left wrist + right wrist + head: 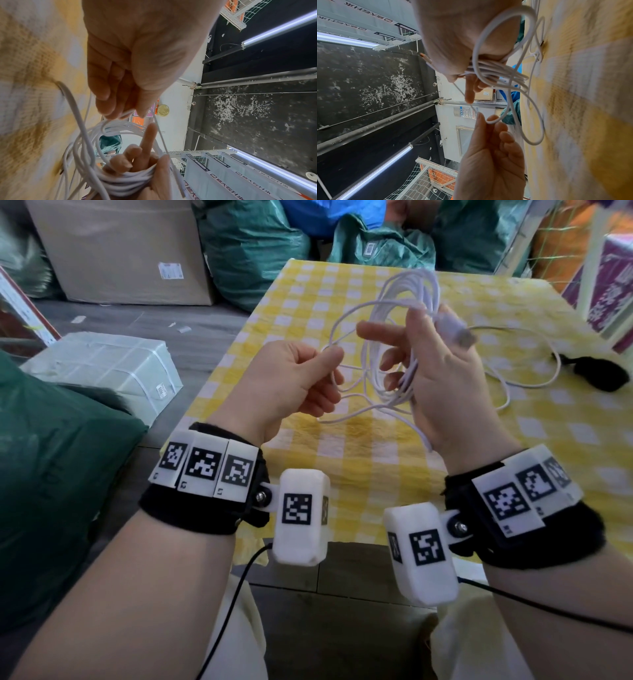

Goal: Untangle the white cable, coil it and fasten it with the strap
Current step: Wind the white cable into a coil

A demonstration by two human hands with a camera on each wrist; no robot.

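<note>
The white cable (404, 299) is partly wound into a coil, held upright above the table. My right hand (407, 340) grips the coil's lower part, with the turns bunched between thumb and fingers (488, 67); the forefinger points out straight. The cable's USB plug (457, 332) sticks out behind that thumb. My left hand (334, 361) pinches a single loose strand (130, 113) just left of the coil. More slack lies in loops on the cloth (356, 412). One run trails right to the black strap (596, 373), which lies flat on the table.
The table (342, 474) wears a yellow and white checked cloth. On the floor to the left sit a wrapped white parcel (102, 368) and a green sack (51, 474). A cardboard box (120, 251) and green sacks (253, 244) stand behind; a purple box (613, 285) is at the right edge.
</note>
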